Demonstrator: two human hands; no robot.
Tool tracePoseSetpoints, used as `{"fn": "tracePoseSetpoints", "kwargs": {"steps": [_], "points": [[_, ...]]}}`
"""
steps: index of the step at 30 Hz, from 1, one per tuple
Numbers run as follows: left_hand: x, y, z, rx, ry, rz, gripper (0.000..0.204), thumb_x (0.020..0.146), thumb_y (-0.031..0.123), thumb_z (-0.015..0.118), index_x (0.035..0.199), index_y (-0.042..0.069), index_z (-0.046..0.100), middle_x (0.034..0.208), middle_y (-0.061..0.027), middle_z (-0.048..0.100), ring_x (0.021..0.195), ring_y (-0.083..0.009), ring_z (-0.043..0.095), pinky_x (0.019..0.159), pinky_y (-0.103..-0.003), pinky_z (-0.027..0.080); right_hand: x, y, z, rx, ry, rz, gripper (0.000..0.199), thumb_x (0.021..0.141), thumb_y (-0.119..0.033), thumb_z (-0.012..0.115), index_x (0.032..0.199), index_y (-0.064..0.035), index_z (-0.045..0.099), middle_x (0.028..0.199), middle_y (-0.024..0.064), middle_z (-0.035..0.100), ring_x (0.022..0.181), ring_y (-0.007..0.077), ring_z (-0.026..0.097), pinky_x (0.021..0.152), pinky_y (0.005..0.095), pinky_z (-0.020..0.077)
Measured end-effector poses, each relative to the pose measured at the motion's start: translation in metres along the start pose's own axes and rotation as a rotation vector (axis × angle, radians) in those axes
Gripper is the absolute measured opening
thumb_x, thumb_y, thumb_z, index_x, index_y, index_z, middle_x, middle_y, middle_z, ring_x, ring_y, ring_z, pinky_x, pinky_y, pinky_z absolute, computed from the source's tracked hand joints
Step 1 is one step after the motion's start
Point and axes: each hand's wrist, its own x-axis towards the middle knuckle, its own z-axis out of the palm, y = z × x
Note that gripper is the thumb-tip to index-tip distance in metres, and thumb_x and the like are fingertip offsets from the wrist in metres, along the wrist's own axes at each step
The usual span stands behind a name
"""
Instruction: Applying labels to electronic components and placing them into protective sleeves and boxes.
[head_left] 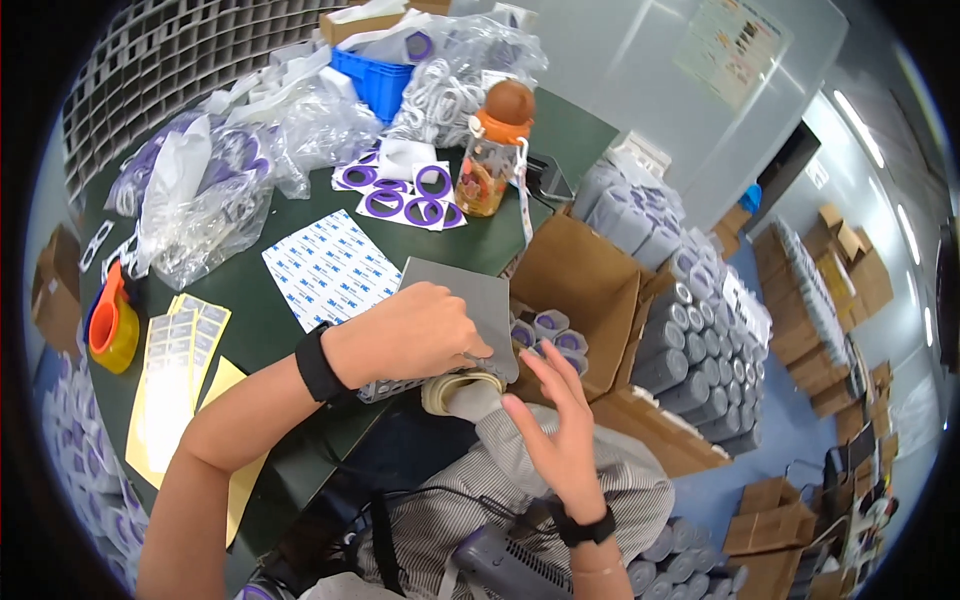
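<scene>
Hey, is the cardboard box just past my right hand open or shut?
Open: one flap of the cardboard box is folded outward, and purple-ringed pieces show inside.

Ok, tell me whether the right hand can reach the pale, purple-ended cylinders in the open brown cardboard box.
Probably yes: the right hand looks empty and open beside the box, and nothing seems to block its way to the cylinders.

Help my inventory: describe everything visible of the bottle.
The bottle stands upright on the green table, right of purple rings. Its clear, plastic-looking body bears colourful decoration, amber low down; above sit an orange collar and rounded brown top. A pale strap hangs along its right side. Neither left hand nor right hand touches it.
</scene>
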Motion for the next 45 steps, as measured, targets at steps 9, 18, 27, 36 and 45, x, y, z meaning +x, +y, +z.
{"fn": "tracePoseSetpoints", "kwargs": {"steps": [9, 18, 27, 36, 45], "points": [[-0.006, 0.008, 0.002, -0.079, -0.065, -0.066, 0.024, 0.079, 0.028, 0.071, 0.097, 0.011, 0.069, 0.076, -0.0132, 0.066, 0.072, -0.0346, 0.063, 0.064, -0.041, 0.049, 0.002, 0.018, 0.034, 0.032, 0.074, -0.044, 0.018, 0.083, -0.005, 0.066, 0.1, -0.0004, 0.067, 0.094, 0.015, 0.067, 0.089, 0.0306, 0.062, 0.079, 0.0358, 0.0495], [-0.009, 0.005, -0.017, -0.41, -0.33, -0.252, 0.03, 0.083, 0.028, 0.07, 0.092, 0.0, 0.063, 0.074, -0.0159, 0.063, 0.075, -0.0367, 0.062, 0.065, -0.04, 0.047, 0.006, 0.018, 0.034, 0.024, 0.116, -0.004, 0.012, 0.077, 0.001, 0.066, 0.09, -0.0008, 0.067, 0.085, 0.0126, 0.066, 0.081, 0.0295, 0.062, 0.073, 0.0358, 0.0498], [-0.011, 0.002, -0.003, -0.37, -0.191, -0.156, 0.018, 0.078, 0.018, 0.067, 0.085, 0.001, 0.066, 0.072, -0.0163, 0.064, 0.07, -0.0369, 0.061, 0.063, -0.042, 0.047, 0.006, 0.026, 0.031, -0.028, 0.099, -0.207, 0.014, 0.075, -0.001, 0.071, 0.089, -0.0017, 0.068, 0.085, 0.0111, 0.067, 0.082, 0.0276, 0.063, 0.073, 0.0347, 0.0504], [-0.007, -0.004, 0.013, -0.178, -0.071, -0.052, 0.012, 0.072, 0.017, 0.066, 0.077, 0.007, 0.07, 0.066, -0.0135, 0.063, 0.068, -0.0356, 0.06, 0.063, -0.044, 0.047, 0.003, 0.022, 0.03, 0.007, -0.03, -0.104, 0.02, 0.08, -0.012, 0.073, 0.096, -0.001, 0.068, 0.092, 0.013, 0.067, 0.081, 0.0296, 0.064, 0.073, 0.0342, 0.0509], [-0.004, -0.005, 0.009, -0.27, -0.156, -0.152, 0.014, 0.069, 0.017, 0.069, 0.077, 0.006, 0.071, 0.064, -0.0129, 0.063, 0.06, -0.0344, 0.057, 0.056, -0.039, 0.044, 0.008, 0.026, 0.041, -0.085, -0.029, -0.253, 0.019, 0.079, -0.011, 0.072, 0.096, -0.003, 0.069, 0.092, 0.0087, 0.067, 0.084, 0.0255, 0.061, 0.073, 0.0345, 0.0503]]}}
